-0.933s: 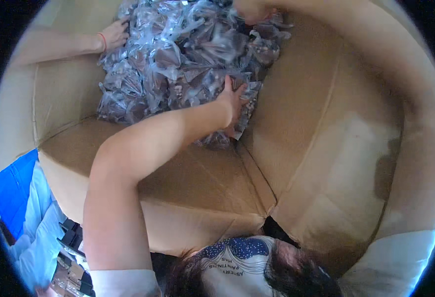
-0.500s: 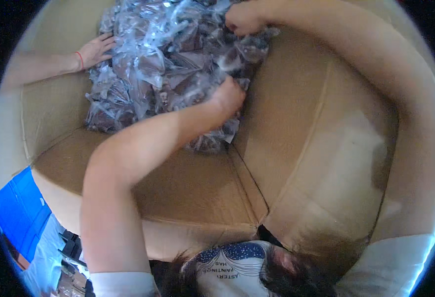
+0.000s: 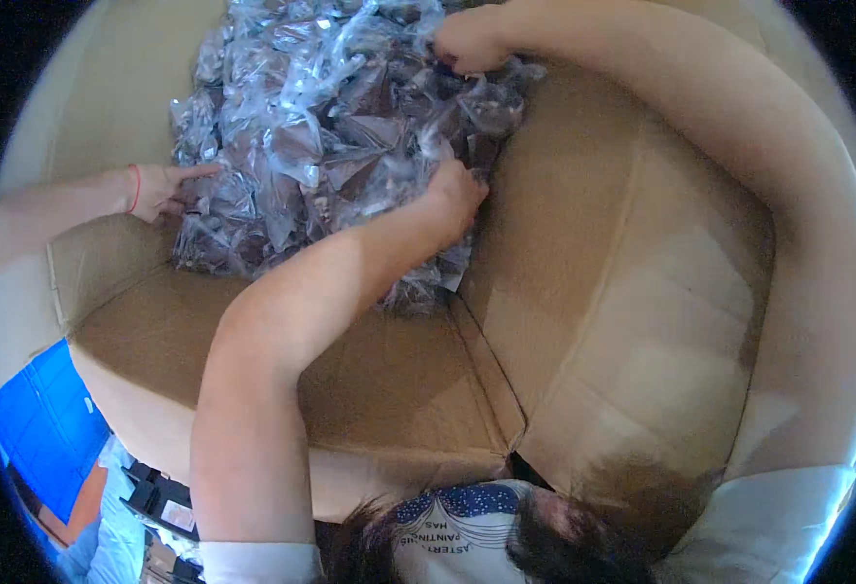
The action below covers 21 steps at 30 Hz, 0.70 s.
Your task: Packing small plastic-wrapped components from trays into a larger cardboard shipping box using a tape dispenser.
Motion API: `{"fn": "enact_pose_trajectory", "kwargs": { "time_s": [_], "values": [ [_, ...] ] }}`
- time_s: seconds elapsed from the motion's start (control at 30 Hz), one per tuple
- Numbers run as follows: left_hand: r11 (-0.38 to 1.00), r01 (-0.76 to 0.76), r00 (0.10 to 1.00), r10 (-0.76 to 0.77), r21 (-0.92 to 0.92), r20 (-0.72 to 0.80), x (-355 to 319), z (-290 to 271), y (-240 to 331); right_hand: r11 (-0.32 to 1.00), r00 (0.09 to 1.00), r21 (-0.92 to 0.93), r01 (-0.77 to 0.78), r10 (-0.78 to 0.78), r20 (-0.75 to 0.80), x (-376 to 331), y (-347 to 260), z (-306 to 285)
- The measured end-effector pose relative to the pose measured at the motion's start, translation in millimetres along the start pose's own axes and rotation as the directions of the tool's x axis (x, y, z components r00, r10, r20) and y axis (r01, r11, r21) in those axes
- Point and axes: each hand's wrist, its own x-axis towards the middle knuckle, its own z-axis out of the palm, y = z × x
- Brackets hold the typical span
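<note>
A large open cardboard box (image 3: 632, 292) holds a heap of clear plastic bags (image 3: 321, 127) with dark items inside. My left hand (image 3: 455, 198) reaches in from the lower left, its fingers curled into the bags at the heap's right edge, next to the box flap. My right arm arcs over the right side of the box. My right hand (image 3: 469, 41) is closed like a fist on bags at the top of the heap. Another person's hand (image 3: 163, 188), with a red band on its wrist, rests on the left edge of the heap.
Folded-out cardboard flaps (image 3: 389, 389) lie in front of me and to the right. A blue crate (image 3: 43, 428) stands at the lower left beside the box, with dark objects (image 3: 155, 496) near it.
My left hand went from lying flat on the bags to curling its fingers into them. The other person's hand slid down along the heap's left edge. My right hand came slightly lower.
</note>
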Motion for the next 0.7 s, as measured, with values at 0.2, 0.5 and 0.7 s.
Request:
{"fn": "enact_pose_trajectory", "kwargs": {
  "time_s": [0.2,0.5,0.7],
  "values": [
    [0.992,-0.122,0.923,0.1,-0.035,-0.372,-20.5,6.4,-19.1,0.987,0.92,0.161,-0.019,-0.046,0.39,-7.2,34.1,43.3],
    [0.971,-0.095,0.847,-0.038,-0.221,-0.531,-29.9,19.2,-61.9,0.903,0.926,0.35,-0.251,0.119,0.358,-3.9,-5.5,35.2],
    [0.986,-0.163,0.909,0.142,-0.021,-0.392,-26.3,-3.5,-28.2,0.943,0.945,0.228,-0.242,0.175,0.278,-11.0,-43.3,58.3]
  ]
}}
